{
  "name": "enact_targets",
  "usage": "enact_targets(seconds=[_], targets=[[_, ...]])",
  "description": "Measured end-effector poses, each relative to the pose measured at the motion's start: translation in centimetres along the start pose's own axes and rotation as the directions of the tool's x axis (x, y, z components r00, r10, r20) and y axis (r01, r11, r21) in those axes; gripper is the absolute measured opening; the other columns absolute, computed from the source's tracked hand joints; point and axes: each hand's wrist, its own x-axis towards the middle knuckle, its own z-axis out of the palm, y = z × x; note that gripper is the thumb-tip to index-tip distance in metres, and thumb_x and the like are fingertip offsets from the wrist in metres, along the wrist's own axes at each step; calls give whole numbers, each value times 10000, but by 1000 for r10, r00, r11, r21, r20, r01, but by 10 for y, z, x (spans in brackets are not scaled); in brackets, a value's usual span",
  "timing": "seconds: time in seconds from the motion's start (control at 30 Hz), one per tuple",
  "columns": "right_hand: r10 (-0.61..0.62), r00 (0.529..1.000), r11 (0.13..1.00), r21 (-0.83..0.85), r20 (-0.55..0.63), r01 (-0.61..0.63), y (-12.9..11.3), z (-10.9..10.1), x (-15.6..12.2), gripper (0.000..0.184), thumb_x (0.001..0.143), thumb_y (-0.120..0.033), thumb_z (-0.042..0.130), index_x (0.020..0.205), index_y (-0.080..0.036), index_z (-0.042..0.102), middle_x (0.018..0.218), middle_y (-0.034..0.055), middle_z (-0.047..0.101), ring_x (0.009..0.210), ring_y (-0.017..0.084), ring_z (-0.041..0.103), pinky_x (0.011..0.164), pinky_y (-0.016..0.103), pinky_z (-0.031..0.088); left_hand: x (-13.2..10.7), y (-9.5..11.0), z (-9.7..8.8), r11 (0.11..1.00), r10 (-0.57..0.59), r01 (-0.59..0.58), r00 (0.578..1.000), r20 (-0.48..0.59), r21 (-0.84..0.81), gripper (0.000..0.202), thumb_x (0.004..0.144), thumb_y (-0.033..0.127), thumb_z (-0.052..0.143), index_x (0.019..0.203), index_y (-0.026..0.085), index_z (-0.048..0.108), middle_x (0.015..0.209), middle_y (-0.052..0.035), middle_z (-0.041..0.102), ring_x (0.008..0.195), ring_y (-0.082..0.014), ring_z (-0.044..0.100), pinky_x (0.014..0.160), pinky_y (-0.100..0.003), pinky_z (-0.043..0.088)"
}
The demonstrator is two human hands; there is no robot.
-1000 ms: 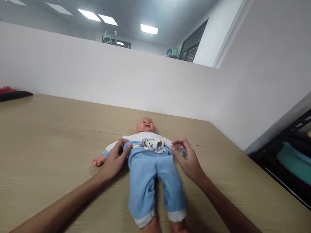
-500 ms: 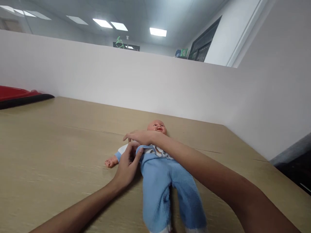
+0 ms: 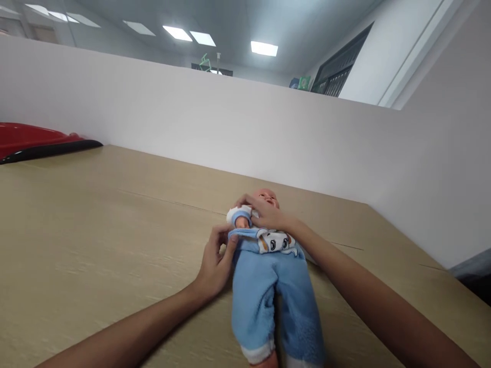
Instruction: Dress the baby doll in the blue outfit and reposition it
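Note:
A baby doll (image 3: 267,196) lies on its back on the table, head toward the wall. It wears light blue trousers (image 3: 255,286) and a white shirt with blue trim (image 3: 278,241) and a cartoon face. My left hand (image 3: 217,258) is closed at the doll's side, thumb and fingers pinching the shirt's blue hem. Across the doll's chest, my right hand (image 3: 264,212) grips the doll's arm at its white sleeve (image 3: 233,212). That arm is bent, its forearm (image 3: 242,222) pointing down toward the hem. My right hand hides part of the doll's chest and chin.
The wooden table (image 3: 115,230) runs back to a low white wall (image 3: 192,117). A red object with a black edge (image 3: 38,140) stands at the far left. Something dark (image 3: 477,278) shows beyond the table's right edge.
The doll's arm, stretched out to the left before, is now bent in over its side in my right hand. My left hand stays at the hem. The view has shifted slightly.

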Motion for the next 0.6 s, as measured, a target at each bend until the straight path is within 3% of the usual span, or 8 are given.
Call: enact_targets(seconds=[0.17, 0.33, 0.43, 0.5, 0.6], targets=[[-25, 981, 999, 37, 191, 18, -22, 11, 0, 329, 891, -160, 608, 1210, -217, 661, 1225, 80, 725, 1170, 238, 647, 1063, 380, 478, 17, 0, -5, 998, -63, 58, 989, -131, -40, 371, 986, 598, 626, 1092, 245, 587, 938, -4, 669, 886, -187, 636, 811, -290, 500], [144, 972, 979, 114, 185, -167, -28, 2, 11, 283, 904, -102, 553, 1048, -224, 764, 1233, 53, 766, 1225, 207, 665, 1138, 372, 458, 42, -15, -20, 974, -225, 223, 973, -50, -49, 466, 879, 658, 687, 1007, 213, 634, 899, -17, 676, 860, -193, 630, 777, -293, 489], [245, 940, 940, 181, 237, -290, -33, -3, 12, 257, 974, -195, 535, 897, -233, 778, 1104, 26, 804, 1165, 193, 701, 1145, 365, 463, 51, -22, -26, 957, -285, 284, 959, 0, -59, 500, 815, 668, 741, 950, 199, 634, 878, -17, 664, 831, -185, 615, 768, -300, 488], [286, 934, 935, 150, 213, -321, -38, 0, 11, 183, 981, -311, 620, 926, -231, 776, 1119, 30, 804, 1152, 204, 703, 1130, 363, 473, 53, -25, -27, 954, -294, 294, 956, 5, -61, 509, 805, 681, 748, 912, 201, 616, 861, -13, 651, 825, -184, 620, 769, -306, 499], [393, 919, 919, -28, 9, -393, -45, 13, 9, 171, 936, -337, 713, 1050, -214, 742, 1156, 39, 796, 1093, 199, 715, 1007, 312, 521, 49, -29, -24, 951, -301, 298, 953, -33, -78, 507, 839, 681, 732, 961, 221, 558, 874, 8, 635, 858, -178, 652, 802, -307, 522]])
